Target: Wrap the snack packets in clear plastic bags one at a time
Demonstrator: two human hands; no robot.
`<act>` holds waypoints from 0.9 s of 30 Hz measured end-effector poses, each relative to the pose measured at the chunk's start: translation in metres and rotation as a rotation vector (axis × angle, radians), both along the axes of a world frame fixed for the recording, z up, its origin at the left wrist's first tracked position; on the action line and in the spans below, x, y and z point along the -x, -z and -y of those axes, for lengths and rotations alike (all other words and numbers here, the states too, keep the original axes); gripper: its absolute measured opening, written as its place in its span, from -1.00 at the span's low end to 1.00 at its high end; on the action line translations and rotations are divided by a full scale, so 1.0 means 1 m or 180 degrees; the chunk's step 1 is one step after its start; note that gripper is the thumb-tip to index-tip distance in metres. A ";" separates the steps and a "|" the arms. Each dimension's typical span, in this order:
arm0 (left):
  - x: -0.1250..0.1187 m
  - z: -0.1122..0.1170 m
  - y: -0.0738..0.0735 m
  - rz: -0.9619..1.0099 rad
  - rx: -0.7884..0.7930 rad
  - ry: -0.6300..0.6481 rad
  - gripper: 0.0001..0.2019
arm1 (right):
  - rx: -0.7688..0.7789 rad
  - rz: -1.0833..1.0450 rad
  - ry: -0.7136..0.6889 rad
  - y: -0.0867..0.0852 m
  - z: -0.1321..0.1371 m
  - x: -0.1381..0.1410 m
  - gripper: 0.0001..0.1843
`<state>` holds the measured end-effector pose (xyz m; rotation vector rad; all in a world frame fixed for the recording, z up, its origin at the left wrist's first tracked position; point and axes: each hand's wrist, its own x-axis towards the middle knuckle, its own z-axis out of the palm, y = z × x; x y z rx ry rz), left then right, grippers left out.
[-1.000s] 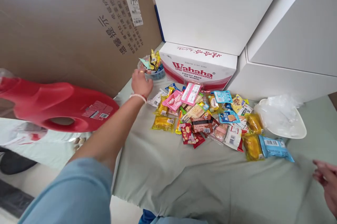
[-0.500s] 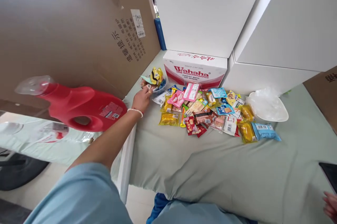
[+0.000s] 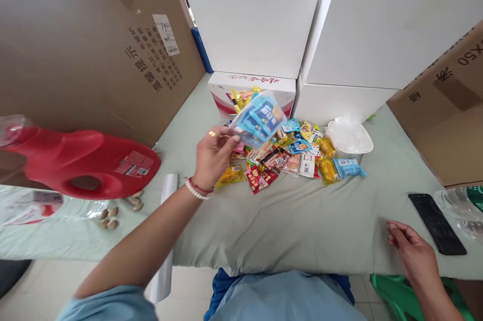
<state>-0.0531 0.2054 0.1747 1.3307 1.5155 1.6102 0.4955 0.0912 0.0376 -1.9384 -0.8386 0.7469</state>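
My left hand [image 3: 214,157] grips the edge of a clear plastic bowl [image 3: 241,132], thumb on the near side. The bowl is lifted and steeply tilted above the snack pile. Blue snack packets [image 3: 266,117] show through its wall, and yellow packets [image 3: 241,97] stick out at its far side. Below and to the right lies a heap of wrapped snacks [image 3: 277,157] in red, brown, yellow and blue. Over the table's front right, my right hand [image 3: 413,250] has loosely bent fingers with nothing visible in them, left of a black phone [image 3: 437,223].
White boxes [image 3: 249,24] and a Wahaha carton [image 3: 222,94] stand behind the snacks. A white bowl [image 3: 354,145] holds crumpled plastic. At left are a red jug [image 3: 94,160], walnuts [image 3: 109,218] and a cardboard panel [image 3: 83,49]. Clear bottles [image 3: 458,203] lie at the right edge.
My left hand has lifted the snack-filled clear bowl off the table, tilting it over the pile. The view has shifted right, and my right hand has come further into view.
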 end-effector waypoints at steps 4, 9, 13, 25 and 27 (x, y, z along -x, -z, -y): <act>-0.064 -0.049 0.034 0.2410 0.0844 -0.0047 -0.80 | 0.0074 -0.0420 0.0094 0.002 0.016 -0.004 -0.47; -0.086 -0.077 0.076 0.2216 0.1351 -0.0326 -0.76 | 0.0097 -0.0362 0.0231 -0.012 0.028 -0.009 -0.49; -0.075 -0.075 0.082 0.1509 0.1448 -0.0410 -0.81 | 0.0105 -0.0322 0.0158 -0.015 0.024 -0.006 -0.47; -0.070 -0.060 0.081 0.0893 0.1214 -0.0390 -0.84 | -0.0145 -0.0169 -0.0763 -0.025 -0.021 0.066 -0.45; -0.069 -0.058 0.084 0.1012 0.1233 -0.0443 -0.84 | -0.0221 -0.0238 -0.0947 -0.026 -0.026 0.083 -0.45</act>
